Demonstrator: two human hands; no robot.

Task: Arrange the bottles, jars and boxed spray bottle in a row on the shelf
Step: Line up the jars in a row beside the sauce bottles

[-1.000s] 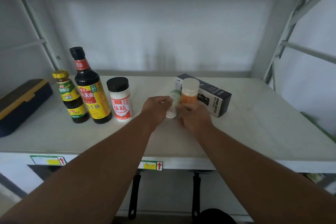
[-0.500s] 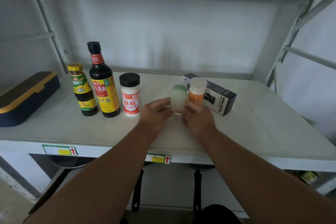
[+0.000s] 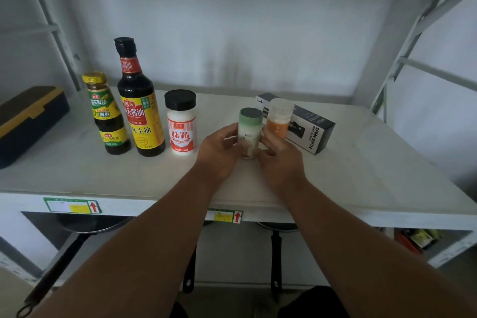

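A small green-capped jar (image 3: pixel 249 128) stands upright near the middle of the white shelf (image 3: pixel 361 162), held between my left hand (image 3: pixel 219 150) and my right hand (image 3: pixel 280 160). Just behind it on the right stands an orange jar (image 3: pixel 278 119) with a clear cap. Behind that lies the black boxed spray bottle (image 3: pixel 307 124) on its side. To the left stand three containers in a row: a small yellow-capped sauce bottle (image 3: pixel 107 113), a tall soy sauce bottle (image 3: pixel 140 103) and a white black-capped jar (image 3: pixel 181 122).
A dark blue case with a yellow lid (image 3: pixel 25 121) sits at the shelf's far left. Slanted metal braces (image 3: pixel 402 59) frame the right side. Pan handles (image 3: pixel 275 261) hang below the shelf's front edge.
The green-capped jar lay tilted between my hands a second ago; it is upright now. My view has shifted left and closer.
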